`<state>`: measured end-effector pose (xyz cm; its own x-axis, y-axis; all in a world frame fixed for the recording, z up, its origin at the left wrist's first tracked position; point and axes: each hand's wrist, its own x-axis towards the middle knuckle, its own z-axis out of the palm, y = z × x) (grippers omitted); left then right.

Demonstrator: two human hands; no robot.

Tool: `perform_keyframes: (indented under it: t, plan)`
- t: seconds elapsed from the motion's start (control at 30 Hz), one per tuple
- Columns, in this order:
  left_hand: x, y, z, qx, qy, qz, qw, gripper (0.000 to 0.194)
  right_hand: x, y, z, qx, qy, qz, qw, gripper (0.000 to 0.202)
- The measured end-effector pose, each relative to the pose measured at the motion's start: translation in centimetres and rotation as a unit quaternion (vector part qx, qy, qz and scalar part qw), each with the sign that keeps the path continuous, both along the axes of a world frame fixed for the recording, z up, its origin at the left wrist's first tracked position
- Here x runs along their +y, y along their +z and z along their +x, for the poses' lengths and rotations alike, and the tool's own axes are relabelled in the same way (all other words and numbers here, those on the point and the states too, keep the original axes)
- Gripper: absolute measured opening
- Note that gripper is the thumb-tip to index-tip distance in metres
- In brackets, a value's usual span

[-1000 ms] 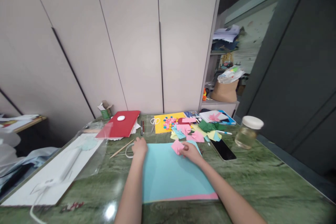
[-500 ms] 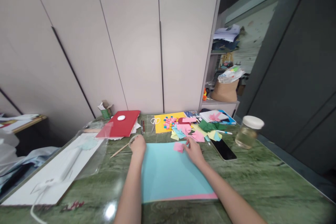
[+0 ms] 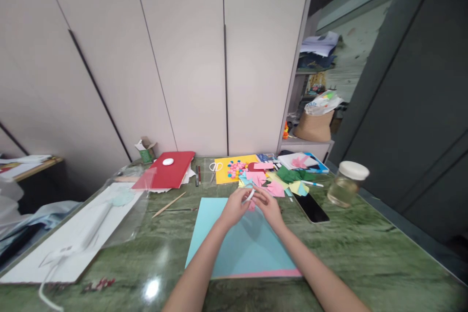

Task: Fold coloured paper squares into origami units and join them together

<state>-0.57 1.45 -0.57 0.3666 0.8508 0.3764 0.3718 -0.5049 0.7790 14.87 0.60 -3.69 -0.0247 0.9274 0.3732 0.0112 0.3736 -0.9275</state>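
Pink/yellow/blue folded papers (image 3: 276, 189), ctr-right, look done; mid-frame, L hand (image 3: 235, 206) pinches white ring (image 3: 250, 195), R hand (image 3: 269, 206) curled, hold unclear, pink paper (image 3: 252, 206) below prob. unfinished.

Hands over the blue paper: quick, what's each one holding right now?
Left hand: closed, holding a white ring, probably tape.
Right hand: curled close by the ring; whether it grips anything cannot be told.
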Motion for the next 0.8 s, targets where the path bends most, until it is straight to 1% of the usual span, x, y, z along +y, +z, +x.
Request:
perform_keyframes:
  t: [0.1, 0.2, 0.3, 0.5, 0.67, 0.8]
  plan:
    - [0.1, -0.1, -0.3, -0.005, -0.022, -0.016, 1.000, 0.046, 0.5, -0.4, 0.5, 0.008, 0.004, 0.004, 1.000, 0.037]
    - [0.3, -0.2, -0.4, -0.004, -0.034, -0.043, 0.998, 0.049, 0.7, -0.8, 0.8, 0.001, 0.016, 0.008, 1.000, 0.032]
    - [0.4, -0.3, -0.3, -0.009, -0.030, -0.057, 0.998, 0.049, 0.9, -1.0, 0.9, -0.007, 0.021, 0.015, 1.000, 0.031]
    - [0.0, 0.1, 0.1, -0.031, 0.006, -0.045, 0.998, 0.040, 0.9, -0.9, 1.2, -0.024, 0.012, 0.038, 0.999, 0.029]
    - [-0.3, 0.4, 0.0, -0.049, 0.024, -0.045, 0.997, 0.037, 0.8, -0.7, 1.4, -0.048, 0.010, 0.053, 0.997, 0.027]
    - [-0.3, 0.6, 0.0, -0.055, 0.039, -0.045, 0.997, 0.030, 0.7, -0.7, 1.3, -0.068, 0.008, 0.059, 0.996, 0.027]
